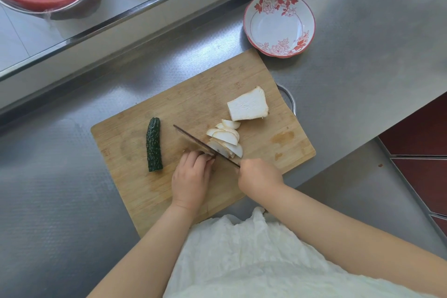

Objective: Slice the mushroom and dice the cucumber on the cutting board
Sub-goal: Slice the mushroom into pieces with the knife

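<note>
A: Mushroom?
B: Soft, spongy, light; right hand (260, 175) fisted round the knife (193, 143) handle; left hand (192, 178) curled, pinning the last bit at its fingertips; slices (226, 139) just beyond the blade; bigger mushroom chunk (248, 105) further off.
A: Cucumber (154, 144)?
B: Left of the left hand, on the cutting board (278, 138); firm, bumpy, rolls; pin mid-length.

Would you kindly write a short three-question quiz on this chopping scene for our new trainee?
1. True or false: the cucumber has already been diced.
2. Which hand holds the knife: A) left hand B) right hand
3. Fill in: the flowered bowl stands on the counter beyond the ____.

Key
1. False; it lies whole, left of the blade.
2. B; the left hand steadies the piece being cut, beside the mushroom slices.
3. Cutting board; an uncut mushroom chunk remains.
</note>
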### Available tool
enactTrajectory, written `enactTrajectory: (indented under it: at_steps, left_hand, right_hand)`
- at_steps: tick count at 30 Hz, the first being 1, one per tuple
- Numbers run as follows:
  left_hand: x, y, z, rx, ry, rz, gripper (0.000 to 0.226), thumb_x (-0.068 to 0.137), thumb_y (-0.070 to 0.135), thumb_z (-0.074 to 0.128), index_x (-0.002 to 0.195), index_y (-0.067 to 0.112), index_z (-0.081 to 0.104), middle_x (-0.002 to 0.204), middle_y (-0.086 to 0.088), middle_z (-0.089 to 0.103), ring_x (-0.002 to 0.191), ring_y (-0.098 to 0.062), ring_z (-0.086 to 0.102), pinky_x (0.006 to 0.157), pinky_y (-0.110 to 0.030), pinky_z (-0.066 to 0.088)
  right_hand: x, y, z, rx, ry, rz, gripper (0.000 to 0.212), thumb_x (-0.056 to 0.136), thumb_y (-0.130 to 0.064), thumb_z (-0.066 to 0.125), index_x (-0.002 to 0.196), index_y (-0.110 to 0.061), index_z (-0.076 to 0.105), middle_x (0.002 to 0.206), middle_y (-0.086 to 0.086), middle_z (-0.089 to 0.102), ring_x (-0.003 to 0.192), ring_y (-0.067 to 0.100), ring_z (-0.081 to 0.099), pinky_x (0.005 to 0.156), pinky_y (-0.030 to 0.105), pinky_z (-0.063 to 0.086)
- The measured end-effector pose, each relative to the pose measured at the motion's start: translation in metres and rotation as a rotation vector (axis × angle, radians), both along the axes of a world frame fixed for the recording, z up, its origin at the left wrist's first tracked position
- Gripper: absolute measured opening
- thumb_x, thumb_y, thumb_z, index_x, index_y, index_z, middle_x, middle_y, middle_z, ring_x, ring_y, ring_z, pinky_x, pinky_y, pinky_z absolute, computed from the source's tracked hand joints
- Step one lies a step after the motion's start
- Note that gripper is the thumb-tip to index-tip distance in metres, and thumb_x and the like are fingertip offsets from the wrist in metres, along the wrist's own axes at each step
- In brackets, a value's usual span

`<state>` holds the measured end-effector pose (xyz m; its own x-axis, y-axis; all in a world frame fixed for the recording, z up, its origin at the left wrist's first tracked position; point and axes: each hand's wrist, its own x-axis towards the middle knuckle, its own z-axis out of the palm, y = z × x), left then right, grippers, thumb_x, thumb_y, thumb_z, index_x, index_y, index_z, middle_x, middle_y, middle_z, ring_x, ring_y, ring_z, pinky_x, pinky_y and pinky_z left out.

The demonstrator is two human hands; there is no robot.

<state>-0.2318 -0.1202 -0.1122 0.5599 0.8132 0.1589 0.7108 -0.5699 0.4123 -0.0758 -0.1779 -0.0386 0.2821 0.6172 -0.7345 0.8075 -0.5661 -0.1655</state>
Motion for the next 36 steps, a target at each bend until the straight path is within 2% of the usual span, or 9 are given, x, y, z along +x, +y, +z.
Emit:
enactTrajectory:
  at_steps: [3,6,9,12,15,24,31,34,36]
  left_hand:
    - [-0.002,-0.002,0.003,-0.027,-0.022,-0.005,0.015,0.090,0.021,0.061,0.085,0.008,0.067,0.088,-0.005,0.062,0.080,-0.021,0.053,0.065,-0.028,0.043]
    - [-0.001,-0.001,0.006,-0.045,-0.026,-0.009,0.023,0.093,0.025,0.053,0.085,0.008,0.067,0.089,-0.004,0.062,0.080,-0.020,0.053,0.063,-0.029,0.045]
    - [0.001,-0.001,0.005,-0.036,-0.007,0.006,0.027,0.093,0.028,0.050,0.084,0.008,0.066,0.086,-0.005,0.062,0.079,-0.022,0.052,0.061,-0.031,0.045]
    - [0.000,-0.002,0.003,-0.019,0.025,0.012,0.031,0.091,0.029,0.048,0.082,0.006,0.065,0.082,-0.009,0.061,0.077,-0.027,0.053,0.058,-0.035,0.046]
    - [-0.002,-0.002,0.001,-0.035,0.025,0.002,0.031,0.087,0.029,0.047,0.085,0.003,0.065,0.085,-0.013,0.062,0.083,-0.028,0.051,0.058,-0.034,0.049]
    - [-0.003,-0.001,0.003,-0.044,0.048,-0.015,0.032,0.089,0.028,0.046,0.086,0.003,0.065,0.087,-0.012,0.063,0.081,-0.030,0.055,0.057,-0.034,0.048]
    - [0.000,-0.001,0.003,0.005,0.013,0.020,0.027,0.089,0.026,0.048,0.077,0.006,0.061,0.079,-0.009,0.058,0.076,-0.022,0.044,0.053,-0.030,0.040]
    - [0.000,-0.001,0.003,0.006,-0.002,0.022,0.025,0.089,0.025,0.050,0.079,0.007,0.064,0.079,-0.008,0.059,0.076,-0.021,0.043,0.058,-0.030,0.035]
    - [-0.002,0.000,0.002,-0.024,-0.020,0.020,0.023,0.090,0.025,0.053,0.082,0.008,0.066,0.082,-0.006,0.060,0.077,-0.021,0.046,0.060,-0.028,0.035]
  right_hand:
    - [0.011,0.004,-0.003,0.017,0.103,-0.110,0.026,0.099,-0.032,0.044,0.100,-0.011,0.059,0.083,0.006,0.059,0.074,0.025,0.056,0.060,0.029,0.042]
    - [0.014,0.004,0.002,0.049,0.141,-0.167,0.027,0.099,-0.034,0.044,0.096,-0.012,0.059,0.075,0.002,0.054,0.071,0.024,0.054,0.059,0.028,0.040]
    - [0.010,-0.005,0.010,0.087,0.044,-0.061,0.025,0.099,-0.030,0.042,0.098,-0.013,0.060,0.084,0.007,0.061,0.073,0.026,0.053,0.058,0.028,0.040]
    - [0.000,-0.013,0.021,0.117,-0.035,0.065,0.019,0.097,-0.020,0.042,0.103,-0.017,0.060,0.088,0.006,0.065,0.070,0.026,0.053,0.046,0.025,0.029]
    - [-0.008,-0.015,0.032,0.069,-0.039,0.134,0.018,0.096,-0.011,0.041,0.103,-0.014,0.057,0.093,0.007,0.066,0.068,0.025,0.047,0.044,0.025,0.023]
    - [-0.011,-0.006,0.041,-0.002,-0.045,0.141,0.018,0.095,-0.007,0.042,0.104,-0.012,0.057,0.098,0.008,0.066,0.072,0.025,0.048,0.059,0.028,0.036]
    - [-0.011,0.001,0.023,-0.044,-0.038,0.128,0.021,0.092,-0.004,0.044,0.103,-0.012,0.060,0.096,0.008,0.066,0.078,0.027,0.059,0.061,0.028,0.041]
    - [-0.008,0.003,0.009,-0.033,-0.017,0.084,0.020,0.096,-0.013,0.044,0.106,-0.013,0.061,0.098,0.007,0.066,0.084,0.026,0.062,0.060,0.028,0.039]
    - [-0.003,0.004,0.004,-0.024,0.005,0.034,0.021,0.099,-0.022,0.043,0.107,-0.014,0.060,0.098,0.007,0.064,0.080,0.025,0.058,0.060,0.028,0.038]
